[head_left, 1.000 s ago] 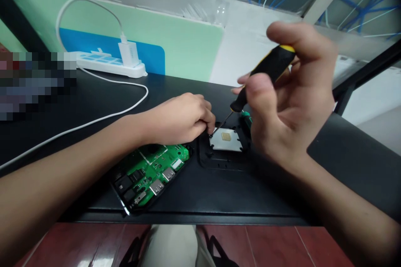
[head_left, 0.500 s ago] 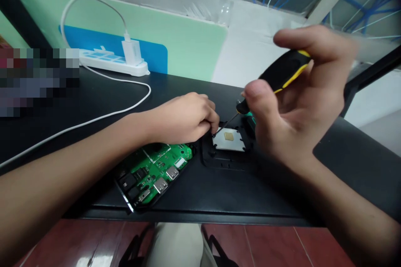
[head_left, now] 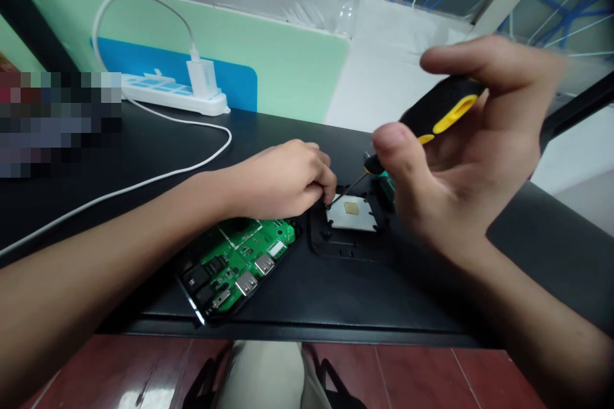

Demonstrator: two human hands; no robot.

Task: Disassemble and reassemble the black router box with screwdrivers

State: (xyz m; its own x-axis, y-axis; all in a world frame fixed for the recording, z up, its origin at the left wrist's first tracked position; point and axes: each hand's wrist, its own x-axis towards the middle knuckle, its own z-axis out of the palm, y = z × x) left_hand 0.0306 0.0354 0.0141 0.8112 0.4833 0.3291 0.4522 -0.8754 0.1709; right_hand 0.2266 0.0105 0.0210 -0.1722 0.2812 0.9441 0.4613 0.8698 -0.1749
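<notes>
A black-and-yellow screwdriver [head_left: 434, 105] is held in my right hand [head_left: 474, 140], thumb and fingers around its handle. It slants down to the left, its tip at the left corner of a metal plate [head_left: 352, 220] with a tan square pad. That plate lies in a black plastic cover [head_left: 355, 252] flat on the table. My left hand [head_left: 292, 182] is closed beside the tip, fingertips pinched at the cover's edge; what they grip is hidden. Under my left wrist lies a green circuit board [head_left: 244, 265] in a black casing, with metal USB ports facing the front right.
A teal-and-black object [head_left: 385, 186] sits behind the cover, partly hidden by my right hand. At the back left stands a white power strip [head_left: 177, 94] with a charger [head_left: 202, 78] plugged in. Its white cable [head_left: 192, 169] runs across the black table [head_left: 336, 307].
The screwdriver handle has turned in my right hand, showing more of its yellow inlay. My right hand has shifted slightly to the right; my left hand stays put.
</notes>
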